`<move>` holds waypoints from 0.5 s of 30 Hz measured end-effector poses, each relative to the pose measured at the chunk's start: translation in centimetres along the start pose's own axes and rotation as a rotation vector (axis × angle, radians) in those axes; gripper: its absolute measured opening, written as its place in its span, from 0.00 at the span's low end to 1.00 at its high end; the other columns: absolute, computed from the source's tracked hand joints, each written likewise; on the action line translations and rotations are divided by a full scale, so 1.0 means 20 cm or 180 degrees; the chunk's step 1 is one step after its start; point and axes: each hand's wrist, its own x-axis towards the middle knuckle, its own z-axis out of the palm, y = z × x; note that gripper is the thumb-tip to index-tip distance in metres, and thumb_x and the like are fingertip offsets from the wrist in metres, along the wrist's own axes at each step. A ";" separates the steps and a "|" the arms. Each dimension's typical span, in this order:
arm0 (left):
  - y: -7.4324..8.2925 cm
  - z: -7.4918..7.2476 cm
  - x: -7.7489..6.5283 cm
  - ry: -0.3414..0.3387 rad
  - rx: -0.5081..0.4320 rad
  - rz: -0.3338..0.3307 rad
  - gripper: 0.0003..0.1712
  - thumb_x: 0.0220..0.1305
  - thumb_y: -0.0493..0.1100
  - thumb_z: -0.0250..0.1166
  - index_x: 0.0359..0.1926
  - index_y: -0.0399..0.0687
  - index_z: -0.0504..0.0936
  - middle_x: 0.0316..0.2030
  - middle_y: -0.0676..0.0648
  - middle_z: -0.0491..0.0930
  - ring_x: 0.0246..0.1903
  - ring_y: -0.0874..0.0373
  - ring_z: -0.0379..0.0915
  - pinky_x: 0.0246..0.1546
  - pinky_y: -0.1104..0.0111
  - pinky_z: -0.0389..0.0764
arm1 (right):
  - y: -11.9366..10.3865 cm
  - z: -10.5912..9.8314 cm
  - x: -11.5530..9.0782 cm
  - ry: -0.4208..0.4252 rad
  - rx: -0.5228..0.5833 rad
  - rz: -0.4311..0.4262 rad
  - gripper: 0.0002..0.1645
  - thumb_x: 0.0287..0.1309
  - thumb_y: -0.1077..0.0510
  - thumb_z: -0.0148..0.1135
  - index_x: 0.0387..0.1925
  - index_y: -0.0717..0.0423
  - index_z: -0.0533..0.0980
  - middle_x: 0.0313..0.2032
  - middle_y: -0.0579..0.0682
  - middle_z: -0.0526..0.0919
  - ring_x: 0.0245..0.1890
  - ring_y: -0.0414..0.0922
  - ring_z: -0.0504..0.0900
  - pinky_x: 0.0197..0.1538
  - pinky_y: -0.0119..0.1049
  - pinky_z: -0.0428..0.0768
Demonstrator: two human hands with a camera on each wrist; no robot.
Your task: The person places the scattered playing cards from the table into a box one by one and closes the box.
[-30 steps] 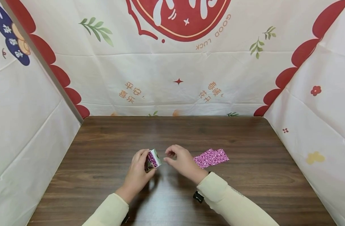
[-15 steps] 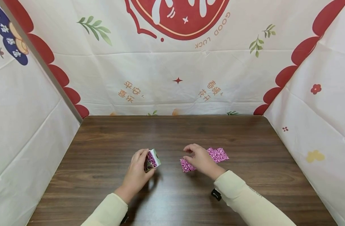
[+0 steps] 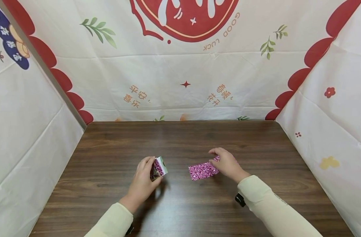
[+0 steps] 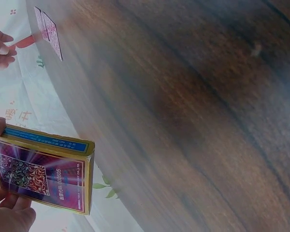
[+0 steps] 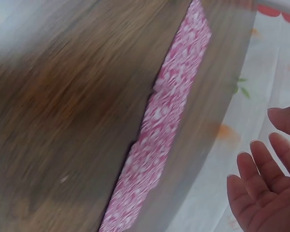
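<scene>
My left hand [image 3: 142, 182] grips a playing card box [image 3: 158, 168] around its sides, tilted just over the table. The box has its top flap raised, and pink-patterned cards show in its mouth. In the left wrist view the purple and gold face of the card box [image 4: 43, 176] is visible, with fingertips on its edges. To the right, my right hand [image 3: 228, 166] hovers over a row of overlapping pink-backed playing cards [image 3: 202, 171], partly covering it. Its loosely bent fingers [image 5: 263, 164] hold nothing in the right wrist view, apart from the cards [image 5: 169, 111].
The brown wooden table [image 3: 180, 138] carries the cards right of its middle. White printed cloth [image 3: 168, 69] rises behind the table's far edge and along both sides.
My right hand has moved right, away from the card box and along the row, uncovering the left end of the playing cards. My left hand and the card box have barely moved.
</scene>
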 end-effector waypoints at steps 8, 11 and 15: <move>-0.01 0.01 -0.01 0.0031 0.0044 0.0048 0.41 0.37 0.40 0.74 0.56 0.37 0.68 0.52 0.42 0.67 0.51 0.48 0.64 0.48 0.55 0.71 | 0.09 -0.02 0.00 -0.0053 -0.0109 -0.0011 0.22 0.51 0.61 0.61 0.49 0.62 0.72 0.52 0.61 0.72 0.53 0.58 0.70 0.52 0.53 0.69; -0.01 0.01 -0.01 0.0035 0.0052 0.0055 0.41 0.37 0.40 0.74 0.56 0.38 0.68 0.52 0.42 0.68 0.51 0.48 0.64 0.48 0.55 0.71 | 0.13 -0.03 0.00 -0.0098 -0.0163 -0.0073 0.22 0.51 0.63 0.60 0.49 0.64 0.72 0.52 0.63 0.72 0.53 0.59 0.69 0.53 0.53 0.68; -0.01 0.01 -0.01 0.0007 0.0039 0.0031 0.40 0.38 0.40 0.73 0.56 0.38 0.68 0.52 0.43 0.68 0.51 0.49 0.64 0.48 0.56 0.71 | 0.19 -0.04 0.01 -0.0118 -0.0207 -0.0158 0.21 0.48 0.65 0.61 0.47 0.66 0.73 0.49 0.64 0.73 0.51 0.59 0.70 0.52 0.54 0.69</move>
